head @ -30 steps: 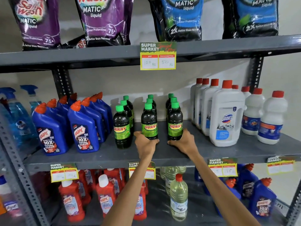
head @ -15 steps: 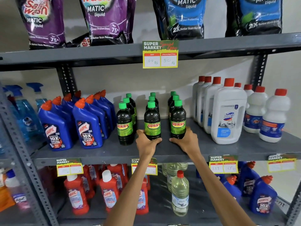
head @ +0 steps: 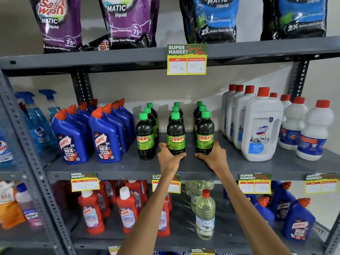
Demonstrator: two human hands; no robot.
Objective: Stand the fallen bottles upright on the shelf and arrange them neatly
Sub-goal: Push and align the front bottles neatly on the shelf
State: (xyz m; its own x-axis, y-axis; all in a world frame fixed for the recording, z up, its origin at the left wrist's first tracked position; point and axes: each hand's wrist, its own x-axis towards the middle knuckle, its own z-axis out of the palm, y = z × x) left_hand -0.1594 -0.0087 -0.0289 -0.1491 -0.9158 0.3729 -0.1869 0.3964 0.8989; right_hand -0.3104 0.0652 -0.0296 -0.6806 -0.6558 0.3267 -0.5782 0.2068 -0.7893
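Note:
Dark Sunny bottles with green caps stand upright in three short rows on the grey middle shelf (head: 184, 168). My left hand (head: 170, 156) grips the base of the front bottle of the middle row (head: 176, 134). My right hand (head: 213, 156) grips the base of the front bottle of the right row (head: 205, 133). The left row's front bottle (head: 145, 137) stands untouched beside my left hand. No bottle on this shelf lies on its side.
Blue Harpic bottles (head: 104, 137) stand left of the Sunny rows, white Domex jugs (head: 261, 129) to the right. Detergent pouches (head: 128, 21) fill the top shelf. Red Harpic bottles (head: 127, 210) and a clear bottle (head: 205, 216) occupy the lower shelf.
Both hands stay on the two front Sunny bottles, which have slid a little toward the shelf's front edge. The view has shifted slightly rightward and down.

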